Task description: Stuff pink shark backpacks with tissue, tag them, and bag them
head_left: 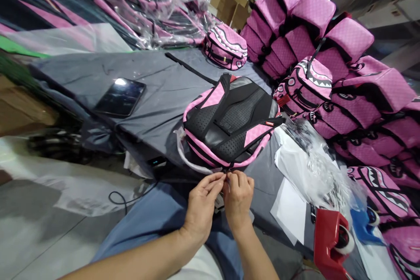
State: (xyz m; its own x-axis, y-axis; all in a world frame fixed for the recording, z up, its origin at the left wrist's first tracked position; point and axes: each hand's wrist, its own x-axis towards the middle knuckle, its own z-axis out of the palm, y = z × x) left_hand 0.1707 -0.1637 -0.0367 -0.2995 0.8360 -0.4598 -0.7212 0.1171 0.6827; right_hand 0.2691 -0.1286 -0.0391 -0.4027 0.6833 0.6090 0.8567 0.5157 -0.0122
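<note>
A pink and black backpack (234, 118) lies on the grey cloth-covered table (157, 96), its padded back panel and straps facing up. My left hand (201, 205) is closed in a pinch at the bag's near edge. Right beside it, my right hand (239, 194) is also closed, its fingers meeting those of the left. Whatever sits between the fingertips is too small and hidden to name. A pale strip of wrapping (185, 155) curls along the bag's near left side. Below the hands, a small light-coloured item (219, 203) shows partly.
A dark tablet (121, 97) lies on the left. To the right are white papers (292, 210), clear plastic bags (321, 175), a red tape dispenser (330, 243) and a blue one (364, 225). Pink backpacks (354, 118) are piled behind them. Plastic-wrapped bags (147, 0) stand at the back left.
</note>
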